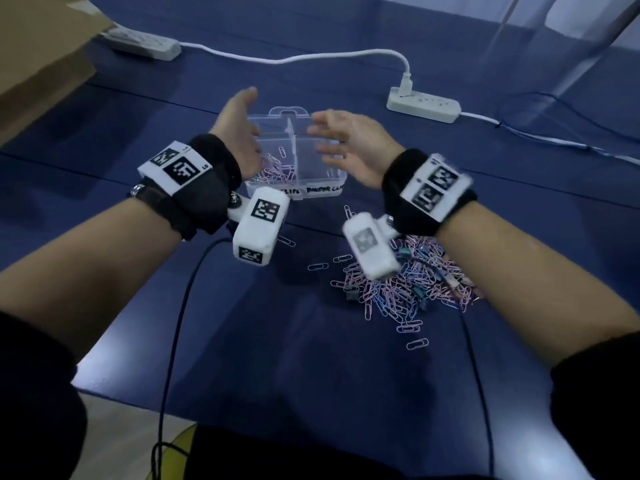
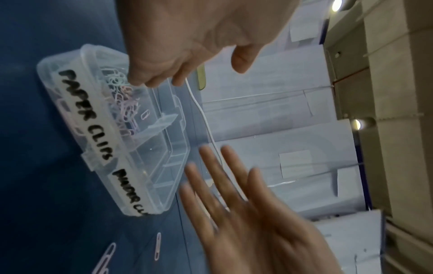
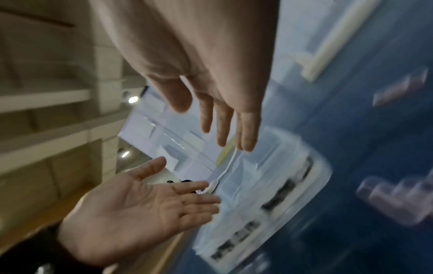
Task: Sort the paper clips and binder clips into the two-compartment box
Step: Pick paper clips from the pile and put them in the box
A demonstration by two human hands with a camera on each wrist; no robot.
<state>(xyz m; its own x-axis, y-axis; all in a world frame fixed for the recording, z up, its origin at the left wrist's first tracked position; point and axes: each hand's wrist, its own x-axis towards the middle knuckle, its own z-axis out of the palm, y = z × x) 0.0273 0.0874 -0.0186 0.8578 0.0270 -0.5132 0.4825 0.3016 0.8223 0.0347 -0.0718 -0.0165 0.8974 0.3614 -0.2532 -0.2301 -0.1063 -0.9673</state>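
Observation:
A clear two-compartment box (image 1: 332, 178) stands mid-table, labelled for paper clips on its left half and binder clips on its right half (image 2: 93, 129). Pastel paper clips (image 1: 273, 166) lie in the left compartment; the right one looks bare. My left hand (image 1: 239, 133) hovers open over the box's left side, palm inward. Over the right side my right hand (image 1: 343, 140) is open too, fingers spread and blurred. Neither holds anything. A heap of mixed paper clips and binder clips (image 1: 408, 285) lies on the table near me, under my right wrist.
The blue table (image 1: 311, 358) carries a white power strip (image 1: 424, 105) with a cable behind the box and another strip (image 1: 142, 43) at the far left. A cardboard box (image 1: 38, 53) stands at the back left. Loose clips (image 1: 417, 344) lie scattered near the heap.

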